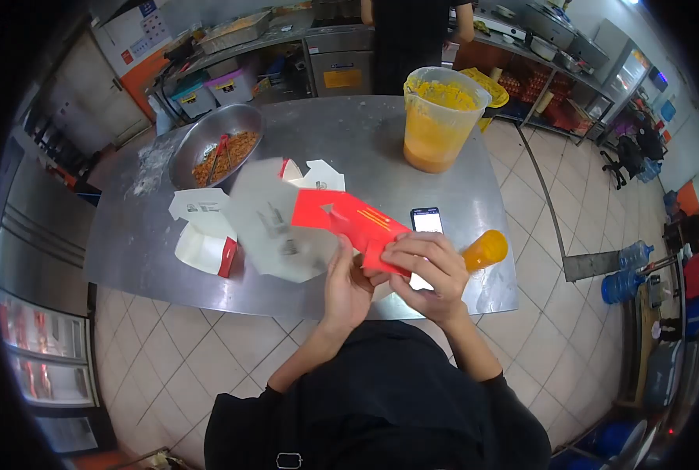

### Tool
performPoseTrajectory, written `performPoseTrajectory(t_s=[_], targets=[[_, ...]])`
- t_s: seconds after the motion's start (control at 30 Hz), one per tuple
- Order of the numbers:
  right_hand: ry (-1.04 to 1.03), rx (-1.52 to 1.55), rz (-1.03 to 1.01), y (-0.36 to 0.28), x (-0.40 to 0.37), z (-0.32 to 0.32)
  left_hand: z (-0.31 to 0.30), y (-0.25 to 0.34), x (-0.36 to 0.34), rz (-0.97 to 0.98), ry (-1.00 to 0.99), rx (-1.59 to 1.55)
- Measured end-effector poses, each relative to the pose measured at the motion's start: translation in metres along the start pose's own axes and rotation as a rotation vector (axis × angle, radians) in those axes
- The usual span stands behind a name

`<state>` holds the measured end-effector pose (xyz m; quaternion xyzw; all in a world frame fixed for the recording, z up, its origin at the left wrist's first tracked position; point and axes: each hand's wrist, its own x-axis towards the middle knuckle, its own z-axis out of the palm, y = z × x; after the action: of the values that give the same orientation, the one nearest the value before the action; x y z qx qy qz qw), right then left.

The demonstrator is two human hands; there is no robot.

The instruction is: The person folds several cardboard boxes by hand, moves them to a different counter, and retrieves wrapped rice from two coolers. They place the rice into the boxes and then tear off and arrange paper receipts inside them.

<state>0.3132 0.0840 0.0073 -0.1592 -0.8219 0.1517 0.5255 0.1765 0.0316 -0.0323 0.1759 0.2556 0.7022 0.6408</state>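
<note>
A red and white cardboard takeaway box [353, 215], partly folded, is held in front of me above the steel table. Its large white flap is smeared by motion. My left hand [349, 290] grips the lower edge, the thumb up against the red side. At the right end, my right hand [432, 270] has its fingers closed over the red panel. Behind the held box stands another takeaway box [324, 174], partly hidden. An open white takeaway box [202, 249] with a red side sits to the left. A lit phone [425, 222] lies just beyond my right hand.
On the table [349, 117] are a metal bowl [179, 160] of chopped food with red-handled tongs [221, 149], a tall plastic jug [441, 129] of orange liquid and an orange container [487, 249] near the right edge. A person [412, 35] in black stands at the far counter.
</note>
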Motion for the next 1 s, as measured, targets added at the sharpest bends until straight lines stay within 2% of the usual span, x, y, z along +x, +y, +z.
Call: performPoseTrajectory(t_s=[0.07,0.13,0.2,0.23,0.27,0.33,0.37,0.4,0.43,0.47,0.53,0.57,0.6,0.63,0.67,0.7,0.73,0.8,0.83,0.87,0.9,0.97,1.0], targets=[[0.156,-0.267,-0.059,0.005,-0.006,0.004,0.006,-0.016,-0.008,0.066,-0.048,-0.031],[0.131,-0.274,-0.066,0.006,-0.01,0.003,0.006,-0.018,-0.009,0.124,0.002,-0.02],[-0.153,-0.06,0.194,0.0,-0.008,-0.016,-0.004,-0.011,-0.007,0.225,-0.009,0.521],[-0.068,0.164,0.221,0.011,-0.011,-0.017,-0.003,-0.009,-0.011,0.226,-0.015,0.554],[0.05,0.333,0.365,0.009,-0.009,-0.018,-0.004,-0.001,-0.017,0.235,-0.009,0.553],[-0.038,0.116,0.477,0.021,-0.005,-0.024,-0.006,0.021,-0.037,0.259,-0.358,1.199],[-0.063,0.382,0.659,0.026,-0.011,-0.024,-0.002,0.036,-0.042,0.169,-0.351,1.391],[-0.093,0.65,0.84,0.028,-0.014,-0.026,-0.006,0.037,-0.044,0.17,-0.329,1.389],[-0.113,0.583,0.651,0.031,-0.011,-0.029,-0.011,0.036,-0.045,0.302,-0.281,1.336],[-0.126,0.595,0.642,0.029,-0.009,-0.031,-0.017,0.037,-0.045,0.439,-0.237,1.285],[-0.213,0.345,0.598,0.007,0.002,-0.039,-0.022,0.038,-0.051,0.383,-0.24,1.277],[-0.298,0.191,0.507,0.007,0.006,-0.038,-0.021,0.038,-0.053,0.407,-0.289,1.302],[-0.305,0.201,0.512,0.008,0.0,-0.034,-0.019,0.037,-0.055,0.431,-0.341,1.326],[-0.255,0.377,0.581,0.013,-0.008,-0.028,-0.02,0.036,-0.054,0.427,-0.333,1.329],[-0.2,0.551,0.643,0.017,-0.011,-0.024,-0.02,0.036,-0.051,0.505,-0.259,1.405],[-0.086,0.808,0.585,0.019,-0.012,-0.027,-0.018,0.037,-0.047,0.589,-0.184,1.479],[-0.089,0.814,0.579,0.018,-0.011,-0.025,-0.012,0.038,-0.045,0.594,-0.178,1.483],[0.213,0.761,0.527,0.007,-0.01,-0.018,0.006,0.036,-0.044,0.435,0.264,1.277],[0.221,0.443,0.536,0.006,-0.012,-0.009,0.007,0.028,-0.039,0.435,0.267,1.282],[0.167,0.178,0.417,0.002,-0.01,-0.003,0.006,0.016,-0.032,0.663,0.238,1.116],[0.014,0.274,0.421,0.011,-0.015,0.003,0.002,0.009,-0.026,0.881,0.206,0.934],[-0.292,0.497,0.441,0.026,-0.018,0.004,-0.006,0.009,-0.02,0.895,0.175,0.885],[-0.29,0.493,0.448,0.031,-0.018,-0.001,-0.011,0.009,-0.018,0.906,0.144,0.836]])
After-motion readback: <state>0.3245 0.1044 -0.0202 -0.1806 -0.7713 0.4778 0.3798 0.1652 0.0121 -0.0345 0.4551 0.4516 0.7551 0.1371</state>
